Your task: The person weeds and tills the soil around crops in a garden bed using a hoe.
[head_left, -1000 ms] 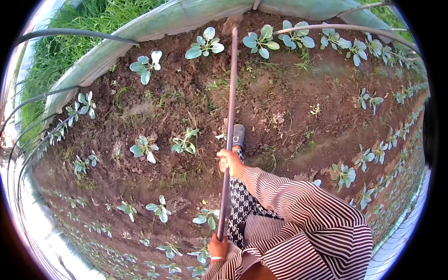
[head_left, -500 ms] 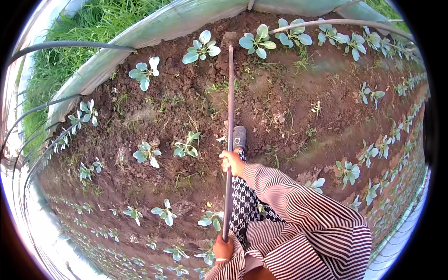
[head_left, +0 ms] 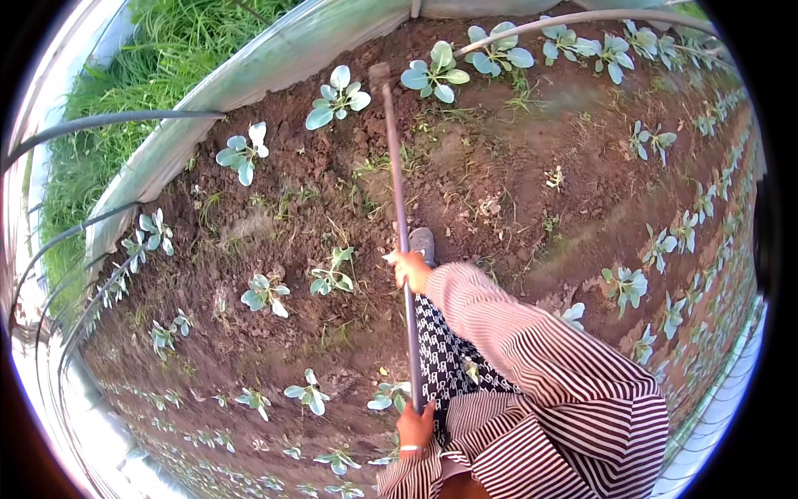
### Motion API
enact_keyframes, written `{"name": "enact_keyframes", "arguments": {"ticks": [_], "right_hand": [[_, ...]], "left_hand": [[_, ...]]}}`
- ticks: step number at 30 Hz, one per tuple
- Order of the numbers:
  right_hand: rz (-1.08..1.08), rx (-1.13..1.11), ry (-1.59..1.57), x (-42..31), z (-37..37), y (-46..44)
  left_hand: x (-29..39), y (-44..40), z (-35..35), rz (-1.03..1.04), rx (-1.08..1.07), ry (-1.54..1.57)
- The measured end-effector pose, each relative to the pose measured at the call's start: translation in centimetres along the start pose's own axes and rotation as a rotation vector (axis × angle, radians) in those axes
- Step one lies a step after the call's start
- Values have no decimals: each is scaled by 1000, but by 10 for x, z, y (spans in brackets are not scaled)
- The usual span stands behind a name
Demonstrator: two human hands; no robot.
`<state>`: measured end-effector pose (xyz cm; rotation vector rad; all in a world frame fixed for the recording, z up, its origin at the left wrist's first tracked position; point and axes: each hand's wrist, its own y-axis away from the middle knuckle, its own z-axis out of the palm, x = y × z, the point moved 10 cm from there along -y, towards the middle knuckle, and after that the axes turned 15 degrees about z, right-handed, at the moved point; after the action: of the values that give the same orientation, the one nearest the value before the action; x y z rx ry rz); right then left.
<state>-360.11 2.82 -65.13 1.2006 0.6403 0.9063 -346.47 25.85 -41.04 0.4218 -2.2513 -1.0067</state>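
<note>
A long-handled hoe point(head_left: 397, 179) stretches from my body toward the far edge of the bed. Its earth-coloured head point(head_left: 380, 73) is down at the soil, between two leafy seedlings, the left one point(head_left: 337, 98) and the right one point(head_left: 435, 73). My right hand point(head_left: 411, 270) is wrapped round the middle of the handle. Lower down, close to my waist, my left hand point(head_left: 416, 426) grips the handle's near end. Part of the blade is hard to make out against the dirt.
Rows of seedlings, one of them point(head_left: 331, 273) left of the handle, grow across the brown soil point(head_left: 499, 158). Plastic sheeting point(head_left: 291, 46) borders the far side, with grass point(head_left: 183, 58) beyond. Bent hoops point(head_left: 108, 123) arch at the edges. My shoe point(head_left: 422, 243) stands beside the handle.
The view has turned slightly. In the picture, the hoe's head sits farther left and the handle leans more. My left hand appears a little higher and to the right; both hands keep their grip.
</note>
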Motion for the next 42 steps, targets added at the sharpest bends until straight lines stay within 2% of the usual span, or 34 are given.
{"name": "enact_keyframes", "arguments": {"ticks": [1,2,3,4,7,8,10,14,15,16,19,20,22,25,28,32,35,36,38,39,40,42], "right_hand": [[32,-156,-83,29,14,10],[91,-157,-80,45,29,56],[264,-213,-158,72,43,78],[323,-301,-192,93,54,80],[276,-378,-229,92,69,87],[257,-423,-237,85,70,93],[204,-448,-229,78,65,120],[186,-353,-202,123,43,131],[214,-372,-270,131,40,134],[240,-391,-340,137,35,132],[218,-230,-426,133,-2,108],[220,-171,-440,125,-15,103],[178,-194,-485,105,-36,70],[119,-167,-460,56,-60,40],[33,-102,-425,-1,-74,38],[-75,-82,-421,-67,-82,34],[-130,15,-359,-102,-96,8],[-174,64,-326,-111,-100,0],[-170,194,-252,-96,-118,-24],[-178,259,-211,-91,-128,-26],[-114,298,-202,-79,-135,-18],[-81,267,-243,-54,-141,1]], "left_hand": [[-3,23,-13,-102,-41,-14],[-20,46,-24,-116,5,-142],[-47,67,-29,-134,58,-134],[-57,79,-38,-135,73,-162],[-79,79,-49,-187,73,-213],[-77,77,-49,-119,131,-219],[-96,79,-41,-131,112,-278],[-170,109,-44,-145,50,-185],[-183,112,-53,-129,44,-202],[-207,109,-48,13,-55,-416],[-168,90,-67,53,-35,-453],[-134,81,-74,70,-18,-415],[-79,51,-72,92,-34,-422],[-71,4,-41,164,-42,-363],[-17,-36,-16,168,-68,-290],[-2,-92,11,146,-60,-240],[4,-136,28,191,-43,-155],[7,-149,37,163,-100,-165],[1,-148,60,116,-154,-96],[-9,-134,74,120,-188,-200],[-18,-120,81,88,-210,-162],[-10,-84,76,92,-220,-58]]}}
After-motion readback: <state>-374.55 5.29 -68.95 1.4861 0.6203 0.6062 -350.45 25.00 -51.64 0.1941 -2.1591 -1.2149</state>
